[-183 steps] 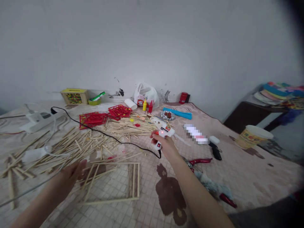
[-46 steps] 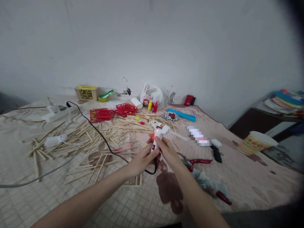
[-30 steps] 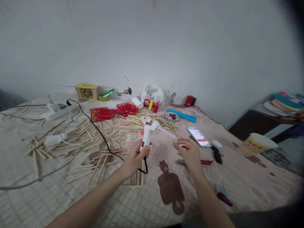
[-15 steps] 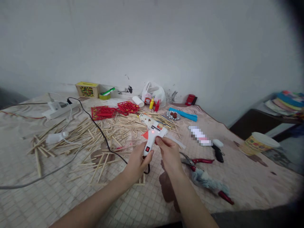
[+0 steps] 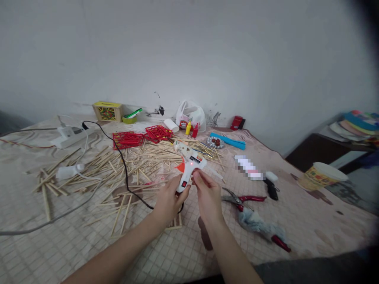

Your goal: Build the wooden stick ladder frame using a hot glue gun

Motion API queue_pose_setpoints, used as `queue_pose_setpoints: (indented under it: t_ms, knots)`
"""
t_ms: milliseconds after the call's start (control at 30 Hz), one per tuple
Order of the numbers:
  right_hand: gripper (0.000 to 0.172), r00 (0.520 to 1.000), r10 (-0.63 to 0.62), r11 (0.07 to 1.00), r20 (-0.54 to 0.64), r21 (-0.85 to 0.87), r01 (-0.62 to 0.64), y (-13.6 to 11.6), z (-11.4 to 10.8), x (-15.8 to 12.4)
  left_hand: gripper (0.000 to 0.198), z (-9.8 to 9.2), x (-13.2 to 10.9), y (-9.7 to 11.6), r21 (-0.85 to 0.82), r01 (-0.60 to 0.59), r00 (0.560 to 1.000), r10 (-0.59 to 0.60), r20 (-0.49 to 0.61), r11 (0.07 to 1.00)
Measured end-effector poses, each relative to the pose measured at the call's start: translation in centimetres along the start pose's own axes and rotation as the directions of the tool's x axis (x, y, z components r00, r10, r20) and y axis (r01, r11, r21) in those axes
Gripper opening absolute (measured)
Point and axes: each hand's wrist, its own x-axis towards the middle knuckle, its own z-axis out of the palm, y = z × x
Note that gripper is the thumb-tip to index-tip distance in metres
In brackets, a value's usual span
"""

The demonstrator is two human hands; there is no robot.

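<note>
A white hot glue gun (image 5: 188,167) with a glowing red light and an orange trigger is held above the table, its nozzle pointing away to the upper left. My left hand (image 5: 168,201) is wrapped round its handle, near the red switch. Close against the handle's right side is my right hand (image 5: 209,197), thumb and fingers pinched together; what they hold, if anything, is hidden. A black cord (image 5: 128,173) runs from the gun toward the power strip (image 5: 72,136). Beneath and beyond the gun lie many loose wooden sticks (image 5: 103,165); a small stick frame (image 5: 174,223) is partly covered by my left hand.
Red-handled pliers (image 5: 239,200) and a cloth-wrapped tool (image 5: 257,223) lie to the right, near a paper cup (image 5: 321,176). Red stick panels (image 5: 128,140), a plastic bag (image 5: 191,114), paint bottles (image 5: 188,128) and a decorated box (image 5: 107,112) stand toward the wall.
My right hand has shifted slightly down and left along the glue gun. My left hand keeps its hold, and the view has moved a little.
</note>
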Motion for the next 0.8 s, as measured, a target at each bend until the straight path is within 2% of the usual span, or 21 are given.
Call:
queue_pose_setpoints:
  t_ms: [167,300,533,700,800]
  knots:
    - [0.014,0.997,-0.008,1.0,-0.081,-0.019,0.006,0.0,0.7,-0.1,0.027,0.1,-0.1,-0.3,0.054,-0.07,0.997,0.071,-0.018,0.996]
    - [0.011,0.994,-0.012,1.0,-0.104,-0.014,0.01,-0.2,0.7,-0.2,0.026,0.2,-0.2,-0.6,0.069,-0.074,0.997,0.076,-0.026,0.995]
    - [0.008,0.999,-0.039,0.997,-0.006,0.069,0.039,-0.5,0.1,-0.8,0.021,0.0,0.1,-0.4,0.013,-0.001,1.0,0.001,0.006,1.0]
    - [0.011,0.98,-0.143,0.984,0.141,0.13,0.125,-2.9,-1.3,-1.8,0.019,-0.2,0.5,-0.6,0.02,0.08,0.997,-0.08,0.002,0.997]
    - [0.019,0.973,-0.216,0.974,0.082,0.088,0.209,-5.0,-2.9,-1.8,0.017,-0.5,0.7,-0.6,0.014,0.128,0.992,-0.128,0.016,0.992]
